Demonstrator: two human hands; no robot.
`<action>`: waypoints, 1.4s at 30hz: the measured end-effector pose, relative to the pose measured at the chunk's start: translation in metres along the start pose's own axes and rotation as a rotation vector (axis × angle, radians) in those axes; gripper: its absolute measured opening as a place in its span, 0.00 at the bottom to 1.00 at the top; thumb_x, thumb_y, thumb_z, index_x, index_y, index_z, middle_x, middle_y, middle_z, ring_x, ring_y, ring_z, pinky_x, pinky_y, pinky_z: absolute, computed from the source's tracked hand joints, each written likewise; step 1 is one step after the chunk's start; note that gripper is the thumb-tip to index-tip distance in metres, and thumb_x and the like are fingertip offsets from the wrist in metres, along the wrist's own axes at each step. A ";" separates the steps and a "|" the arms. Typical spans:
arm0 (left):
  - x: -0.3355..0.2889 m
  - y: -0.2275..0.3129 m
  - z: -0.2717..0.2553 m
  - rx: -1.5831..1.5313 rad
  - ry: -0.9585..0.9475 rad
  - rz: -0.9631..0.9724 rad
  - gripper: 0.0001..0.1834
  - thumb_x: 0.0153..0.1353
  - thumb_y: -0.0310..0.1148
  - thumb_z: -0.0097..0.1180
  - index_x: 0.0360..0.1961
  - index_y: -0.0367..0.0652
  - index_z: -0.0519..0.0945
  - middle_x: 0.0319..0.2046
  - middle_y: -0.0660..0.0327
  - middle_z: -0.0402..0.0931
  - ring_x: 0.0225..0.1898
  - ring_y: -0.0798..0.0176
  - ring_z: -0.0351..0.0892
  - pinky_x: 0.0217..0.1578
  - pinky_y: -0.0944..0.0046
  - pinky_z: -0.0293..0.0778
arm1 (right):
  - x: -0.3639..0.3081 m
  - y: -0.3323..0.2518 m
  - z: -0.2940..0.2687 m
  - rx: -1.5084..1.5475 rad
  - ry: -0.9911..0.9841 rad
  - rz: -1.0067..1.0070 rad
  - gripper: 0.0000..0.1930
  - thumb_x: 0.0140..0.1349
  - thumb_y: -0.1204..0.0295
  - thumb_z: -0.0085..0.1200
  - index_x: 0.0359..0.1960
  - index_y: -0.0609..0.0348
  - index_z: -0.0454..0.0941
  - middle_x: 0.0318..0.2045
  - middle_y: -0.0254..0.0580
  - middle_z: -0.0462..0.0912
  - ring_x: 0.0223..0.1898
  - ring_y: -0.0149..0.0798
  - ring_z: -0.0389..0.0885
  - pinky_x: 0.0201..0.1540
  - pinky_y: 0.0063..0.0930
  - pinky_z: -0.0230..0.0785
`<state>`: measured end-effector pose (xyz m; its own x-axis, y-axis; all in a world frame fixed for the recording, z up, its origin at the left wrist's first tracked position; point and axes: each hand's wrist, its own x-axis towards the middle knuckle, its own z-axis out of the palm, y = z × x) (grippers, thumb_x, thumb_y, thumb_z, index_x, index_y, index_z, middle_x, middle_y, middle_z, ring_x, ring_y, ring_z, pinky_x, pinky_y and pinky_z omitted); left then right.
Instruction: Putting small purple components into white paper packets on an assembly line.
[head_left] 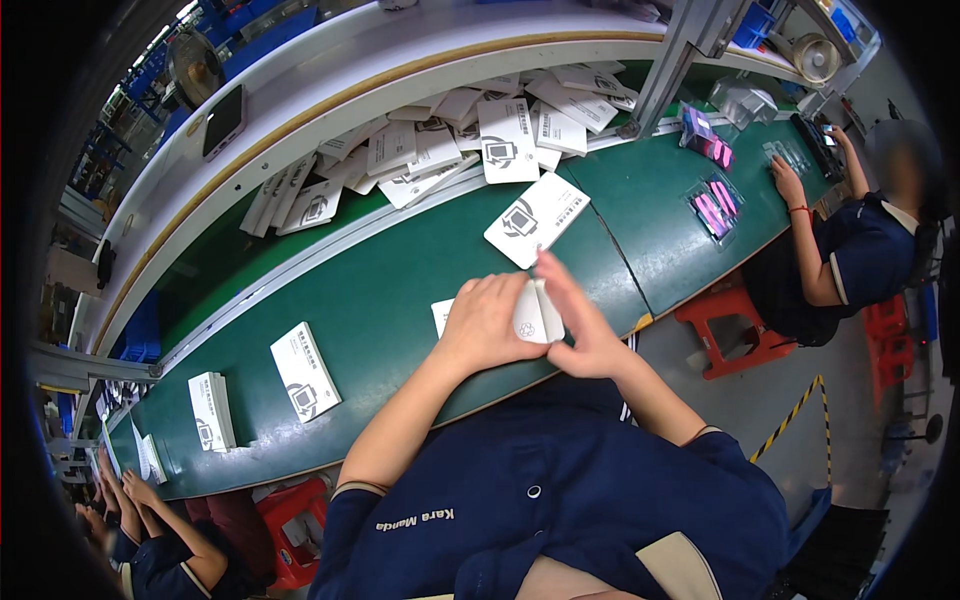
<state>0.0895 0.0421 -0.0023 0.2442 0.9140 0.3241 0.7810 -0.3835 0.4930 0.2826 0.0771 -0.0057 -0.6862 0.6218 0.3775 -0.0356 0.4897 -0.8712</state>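
Between my two hands, above the bench's near edge, is a small white box with a grey printed mark. My left hand wraps its left side, fingers bent. My right hand presses on its right side with the fingers held straight and the thumb underneath. A white printed box lies flat just beyond my fingertips. Another white box is mostly hidden behind my left hand. Farther left lie one more white printed box and a small stack of them.
A heap of white boxes lies along the back of the green bench. A phone rests on the shelf above. On the right, near a co-worker, are pink items in clear packs. Red stools stand below.
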 end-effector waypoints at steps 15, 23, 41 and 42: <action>-0.003 0.004 -0.009 -1.276 0.735 -0.231 0.26 0.56 0.26 0.71 0.47 0.43 0.64 0.47 0.54 0.70 0.48 0.63 0.72 0.53 0.63 0.70 | 0.049 -0.023 0.030 0.800 0.197 0.245 0.19 0.66 0.77 0.57 0.57 0.72 0.76 0.56 0.50 0.80 0.58 0.38 0.77 0.64 0.32 0.66; -0.015 0.003 -0.013 -1.219 0.664 -0.126 0.16 0.65 0.27 0.63 0.42 0.44 0.65 0.52 0.47 0.75 0.54 0.61 0.75 0.57 0.62 0.69 | 0.062 -0.027 0.019 1.030 0.133 0.528 0.17 0.65 0.78 0.56 0.55 0.69 0.79 0.52 0.46 0.83 0.52 0.34 0.80 0.61 0.29 0.67; -0.017 -0.001 -0.017 -1.169 0.742 -0.104 0.08 0.68 0.23 0.56 0.43 0.43 0.69 0.40 0.60 0.75 0.42 0.68 0.76 0.45 0.68 0.72 | 0.051 -0.016 0.059 0.722 0.368 0.025 0.08 0.70 0.81 0.49 0.45 0.60 0.64 0.49 0.54 0.80 0.51 0.36 0.78 0.58 0.31 0.69; -0.019 -0.004 -0.017 -1.097 0.763 -0.096 0.08 0.68 0.22 0.57 0.43 0.42 0.70 0.40 0.59 0.75 0.42 0.68 0.75 0.44 0.69 0.73 | 0.054 -0.013 0.060 0.717 0.355 -0.014 0.08 0.70 0.81 0.48 0.45 0.60 0.64 0.49 0.55 0.80 0.52 0.36 0.78 0.58 0.31 0.69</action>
<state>0.0720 0.0244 0.0035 -0.4458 0.7786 0.4417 -0.1726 -0.5590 0.8110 0.2027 0.0677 0.0075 -0.4141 0.8351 0.3620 -0.5836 0.0616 -0.8097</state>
